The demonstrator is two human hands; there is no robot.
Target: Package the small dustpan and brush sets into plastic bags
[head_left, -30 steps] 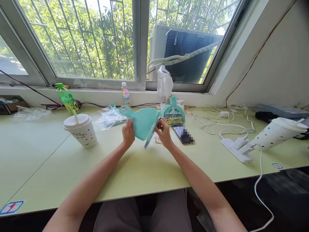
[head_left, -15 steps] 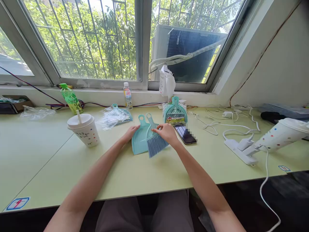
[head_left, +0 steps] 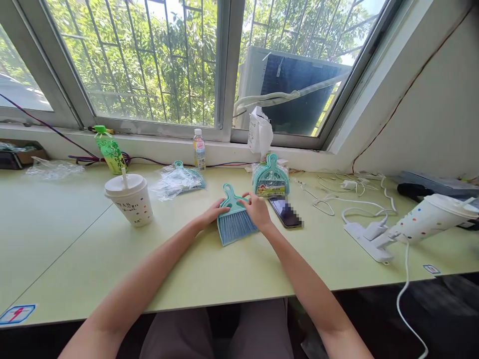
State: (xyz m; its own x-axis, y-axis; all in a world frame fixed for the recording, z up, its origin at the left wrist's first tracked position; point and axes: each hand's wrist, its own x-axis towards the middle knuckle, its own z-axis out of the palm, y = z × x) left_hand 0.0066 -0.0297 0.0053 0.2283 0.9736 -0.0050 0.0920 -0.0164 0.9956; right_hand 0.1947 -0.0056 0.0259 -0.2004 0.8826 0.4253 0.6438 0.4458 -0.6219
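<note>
A mint-green hand brush [head_left: 236,227] with grey-blue bristles lies over a matching dustpan, their handles lined up at the top. The dustpan is almost wholly hidden beneath it, with only thin edges showing. My left hand [head_left: 214,213] is closed on the left side of the pair, its thumb over the brush's shoulder. From the right, my right hand [head_left: 257,209] grips the other side, fingers by the brush head. Behind them stands a packaged brush and dustpan set [head_left: 271,178] with a yellow label. A black phone [head_left: 286,212] lies just right of my right hand.
At the left stand a white lidded cup [head_left: 130,202] with a straw and a green bottle [head_left: 110,149]. A plastic-wrapped set [head_left: 179,180] and a small bottle [head_left: 199,149] are further back. A power strip [head_left: 368,242], white cables and a tilted cup [head_left: 434,215] occupy the right.
The brush has moved left onto the dustpan, so the two now overlap with handles together. My left hand has shifted right and now holds the brush as well. The view has tilted slightly.
</note>
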